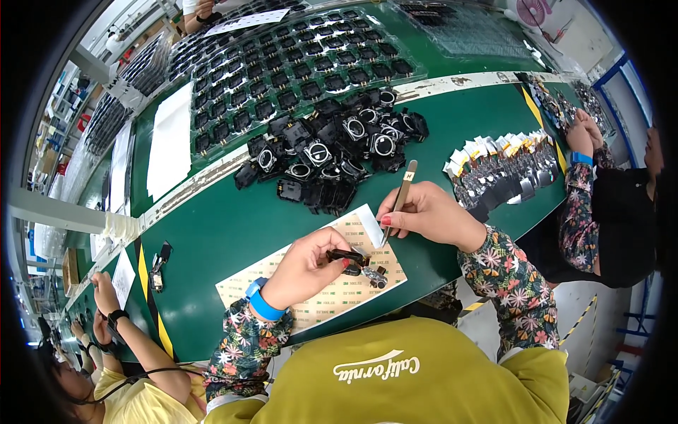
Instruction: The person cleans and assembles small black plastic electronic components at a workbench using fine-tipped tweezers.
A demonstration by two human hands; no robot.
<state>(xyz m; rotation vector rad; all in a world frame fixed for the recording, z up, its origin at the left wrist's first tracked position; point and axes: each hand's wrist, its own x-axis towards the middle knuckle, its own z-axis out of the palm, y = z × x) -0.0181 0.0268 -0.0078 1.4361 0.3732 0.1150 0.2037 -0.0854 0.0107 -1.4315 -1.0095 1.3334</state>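
Note:
My left hand, with a blue band at its wrist, pinches a small black housing. A small electronic part with a silvery round end hangs beside it; I cannot tell how the two are joined. My right hand grips a pair of tweezers, their tips pointing down near the top edge of a tan printed adhesive sheet. Both hands are over or beside this sheet. Just beyond them lies a heap of black plastic housings, several with round silver rings.
Small modules with white and yellow tabs lie in a row at right. Clear trays of black parts fill the far side. A loose part lies at left. Co-workers sit on both sides; a hand shows at right.

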